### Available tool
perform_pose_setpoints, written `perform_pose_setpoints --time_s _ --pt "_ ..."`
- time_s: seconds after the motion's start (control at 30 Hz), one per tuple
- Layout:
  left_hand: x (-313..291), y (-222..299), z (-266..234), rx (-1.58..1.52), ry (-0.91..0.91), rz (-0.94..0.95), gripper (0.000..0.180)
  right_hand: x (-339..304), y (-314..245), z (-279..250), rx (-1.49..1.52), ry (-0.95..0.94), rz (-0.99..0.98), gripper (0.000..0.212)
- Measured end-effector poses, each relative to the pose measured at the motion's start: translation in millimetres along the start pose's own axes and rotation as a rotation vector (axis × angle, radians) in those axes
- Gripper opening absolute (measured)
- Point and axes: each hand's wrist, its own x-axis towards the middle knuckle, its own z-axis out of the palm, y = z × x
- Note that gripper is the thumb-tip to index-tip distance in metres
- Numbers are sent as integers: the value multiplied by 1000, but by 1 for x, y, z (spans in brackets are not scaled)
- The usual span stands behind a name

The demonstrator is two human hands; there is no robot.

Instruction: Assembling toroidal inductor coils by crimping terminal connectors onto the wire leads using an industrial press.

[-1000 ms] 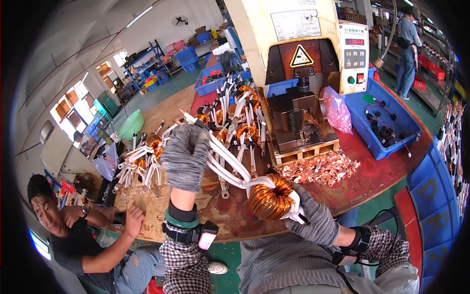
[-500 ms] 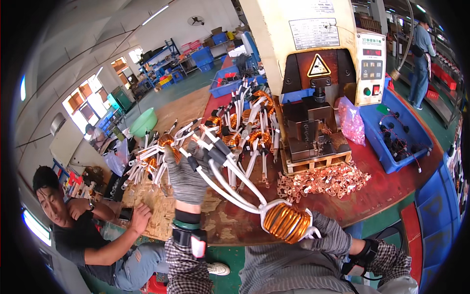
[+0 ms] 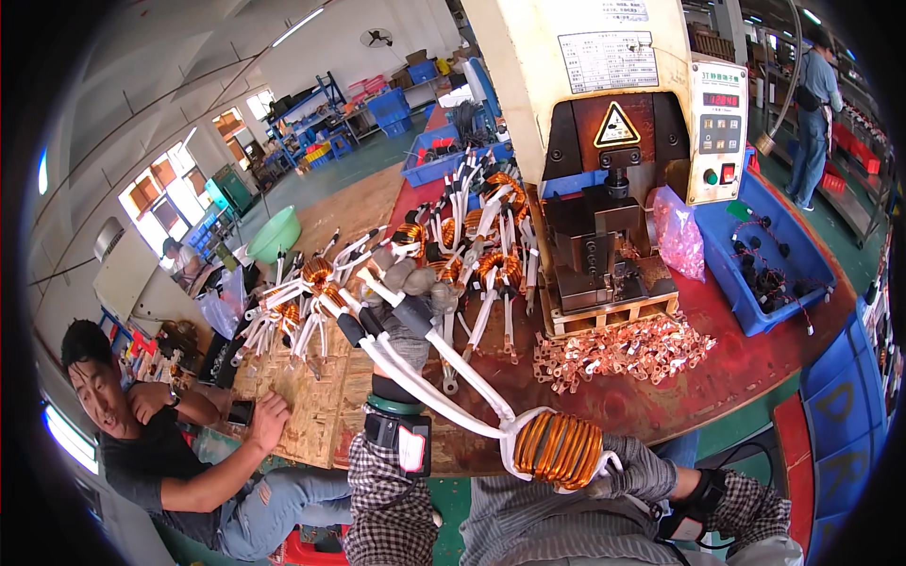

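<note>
A toroidal coil (image 3: 557,448) of copper wire hangs tilted in front of me at the table's near edge. My right hand (image 3: 637,469), in a grey glove, is closed around its right side. Long white-sleeved leads with black sections run from it up and left. Also gloved, my left hand (image 3: 415,278) has its fingers curled at the far ends of these leads, one lead seemingly in its grip; the leads partly cover the palm. Just beyond lies a pile of similar coils (image 3: 491,269) with white leads.
A cream press (image 3: 585,57) with a control box (image 3: 717,132) stands ahead. Copper terminals (image 3: 623,354) lie heaped before it. A blue bin (image 3: 755,264) holds dark wired parts at the right. A seated person (image 3: 142,443) is close on my left.
My left hand has moved right and its fingers have curled in around the lead ends. The leads have shifted slightly, and the coil in my right hand sits a little lower.
</note>
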Motion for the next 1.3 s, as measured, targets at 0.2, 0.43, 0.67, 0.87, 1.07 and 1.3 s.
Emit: perform_pose_setpoints --time_s 0.2,0.43,0.67,0.87,1.07,1.3 --pt "4 -6 -10 -115 -30 -9 32 0 10 -3 73 -16 26 53" --pt "26 25 -30 -98 13 38 28 -1 6 -5 84 -34 34 56" --pt "1 21 0 54 165 -314 47 0 4 -11 44 11 -1 61" --pt "-6 24 8 -87 -48 -116 27 3 5 -5 107 30 37 60" --pt "0 30 6 99 75 -21 18 3 9 -3 93 107 37 54" --pt "10 35 7 156 164 -45 23 6 9 -4 99 127 97 48"
